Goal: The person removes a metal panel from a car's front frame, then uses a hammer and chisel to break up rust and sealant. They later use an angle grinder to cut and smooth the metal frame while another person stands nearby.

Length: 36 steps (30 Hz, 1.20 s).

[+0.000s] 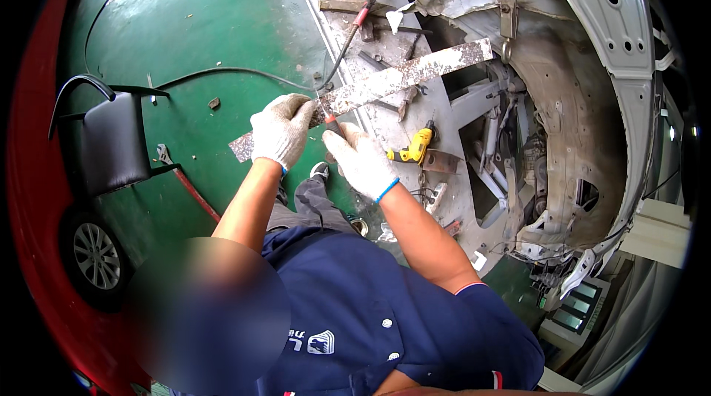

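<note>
A long, flat metal strip [415, 74] with flaking white and brown paint slants across the middle. Its right part lies over the grey work platform; its left end sticks out past my left hand [281, 129]. That hand, in a white knit glove, is closed around the strip. My right hand [361, 161], gloved too, grips a screwdriver [332, 125] with a red and black handle. The screwdriver's thin shaft points away from me, over the strip beside my left fingers. A yellow power drill [416, 144] lies just right of my right hand.
A stripped car body [592, 62] fills the right side. Metal tools lie on the platform [452, 129], near a red-sleeved clamp on a cable [361, 17]. To the left are a black chair [115, 140], a red-handled wrench [194, 192] on the green floor, and a red car [33, 174].
</note>
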Available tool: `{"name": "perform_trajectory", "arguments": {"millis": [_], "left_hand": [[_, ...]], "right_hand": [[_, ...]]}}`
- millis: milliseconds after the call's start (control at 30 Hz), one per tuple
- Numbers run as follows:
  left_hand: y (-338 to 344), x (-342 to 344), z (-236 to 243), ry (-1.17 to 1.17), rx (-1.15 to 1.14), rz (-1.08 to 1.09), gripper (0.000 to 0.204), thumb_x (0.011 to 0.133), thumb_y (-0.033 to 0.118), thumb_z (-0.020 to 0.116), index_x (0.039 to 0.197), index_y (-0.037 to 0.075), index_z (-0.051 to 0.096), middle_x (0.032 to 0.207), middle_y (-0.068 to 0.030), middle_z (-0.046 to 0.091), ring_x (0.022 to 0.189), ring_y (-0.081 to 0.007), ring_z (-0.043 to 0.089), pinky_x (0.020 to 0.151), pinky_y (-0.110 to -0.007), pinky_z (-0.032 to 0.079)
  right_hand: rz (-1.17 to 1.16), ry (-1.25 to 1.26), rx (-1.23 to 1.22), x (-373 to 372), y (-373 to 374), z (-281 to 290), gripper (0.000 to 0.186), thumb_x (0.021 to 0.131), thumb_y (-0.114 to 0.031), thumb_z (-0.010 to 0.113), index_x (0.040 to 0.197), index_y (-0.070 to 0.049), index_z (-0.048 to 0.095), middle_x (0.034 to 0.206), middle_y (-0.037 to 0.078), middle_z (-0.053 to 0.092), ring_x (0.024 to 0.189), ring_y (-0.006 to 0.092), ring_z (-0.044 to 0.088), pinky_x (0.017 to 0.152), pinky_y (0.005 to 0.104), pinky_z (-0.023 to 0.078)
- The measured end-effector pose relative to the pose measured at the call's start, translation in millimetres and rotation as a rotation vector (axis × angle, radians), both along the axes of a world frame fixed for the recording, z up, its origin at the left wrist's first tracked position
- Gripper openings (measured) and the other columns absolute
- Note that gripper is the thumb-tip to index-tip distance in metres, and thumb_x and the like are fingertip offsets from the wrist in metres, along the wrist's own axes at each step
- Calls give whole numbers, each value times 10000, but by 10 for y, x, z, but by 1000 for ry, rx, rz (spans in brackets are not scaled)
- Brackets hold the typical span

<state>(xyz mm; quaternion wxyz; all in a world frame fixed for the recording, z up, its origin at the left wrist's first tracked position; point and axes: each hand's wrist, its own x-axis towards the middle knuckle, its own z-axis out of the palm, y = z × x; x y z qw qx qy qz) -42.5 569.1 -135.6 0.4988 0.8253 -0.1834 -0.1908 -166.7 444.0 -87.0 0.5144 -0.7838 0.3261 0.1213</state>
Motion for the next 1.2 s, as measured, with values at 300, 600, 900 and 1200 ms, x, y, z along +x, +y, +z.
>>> {"name": "perform_trajectory", "arguments": {"millis": [300, 600, 900, 1200], "left_hand": [[-7, 36, -144, 27, 26, 15, 297, 963, 267, 635, 1085, 25, 757, 985, -144, 758, 917, -217, 729, 874, -321, 547], [118, 382, -201, 722, -240, -116, 314, 1011, 301, 620, 1023, 5, 723, 742, 35, 561, 645, -61, 466, 577, -237, 352], [187, -30, -280, 1623, -603, -552, 248, 1009, 252, 532, 1018, 31, 643, 679, 22, 479, 567, -90, 390, 543, -261, 327], [330, -151, -416, 1828, -733, -542, 288, 1007, 271, 524, 1011, 12, 650, 708, 6, 498, 556, -89, 397, 529, -271, 330]], "right_hand": [[88, -95, -154, -715, 3, -350, 474, 1012, -453, 550, 1171, -18, 653, 962, 266, 703, 954, 447, 681, 848, 487, 519], [-262, 322, 76, -1613, -131, -565, 404, 1017, -409, 587, 1071, -19, 680, 766, 56, 650, 617, 140, 575, 574, 328, 452], [215, -185, -199, -599, -167, 298, 408, 977, -336, 652, 1270, -53, 624, 1038, 217, 693, 997, 403, 684, 860, 425, 536], [381, -49, -142, -309, -182, 446, 372, 973, -370, 653, 1206, -81, 669, 1045, 201, 708, 991, 373, 695, 873, 416, 535]]}}
